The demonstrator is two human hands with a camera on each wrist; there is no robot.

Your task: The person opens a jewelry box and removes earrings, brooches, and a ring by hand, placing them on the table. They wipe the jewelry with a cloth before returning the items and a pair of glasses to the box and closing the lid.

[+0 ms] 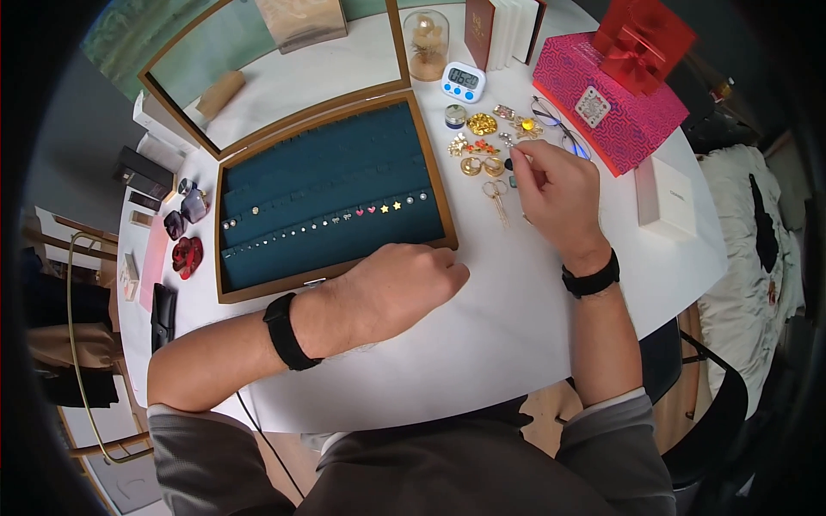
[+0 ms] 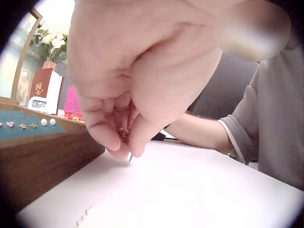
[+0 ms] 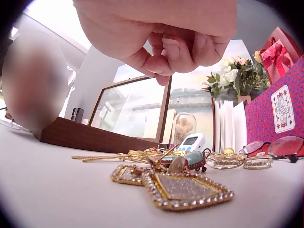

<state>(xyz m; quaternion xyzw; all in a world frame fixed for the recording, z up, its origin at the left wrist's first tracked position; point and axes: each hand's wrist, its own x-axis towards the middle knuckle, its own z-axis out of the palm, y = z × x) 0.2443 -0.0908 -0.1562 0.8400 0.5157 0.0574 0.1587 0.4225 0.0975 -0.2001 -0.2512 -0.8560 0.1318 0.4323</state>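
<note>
In the head view my left hand [image 1: 379,288] is low over the white table, beside the front right corner of the jewelry box [image 1: 443,193]. Its thumb and fingertips pinch a small gold piece of jewelry [image 2: 124,133], mostly hidden, with a thin metal tip below. Rows of stud earrings [image 1: 301,230] line the box's dark green padding. My right hand [image 1: 559,185] hovers above the jewelry pile, fingers curled and nothing visible between them. Below it lie rectangular rhinestone earrings [image 3: 187,190], a green-stone piece [image 3: 192,159] and gold hoop earrings [image 1: 482,166].
Behind the pile stand a digital timer [image 1: 463,82], a glass dome [image 1: 426,43] and a small jar [image 1: 455,116]. Eyeglasses [image 1: 559,125] lie beside a pink patterned box [image 1: 624,107]; a white box [image 1: 664,198] stands nearer. Sunglasses [image 1: 188,213] and a red hair claw [image 1: 187,257] lie left.
</note>
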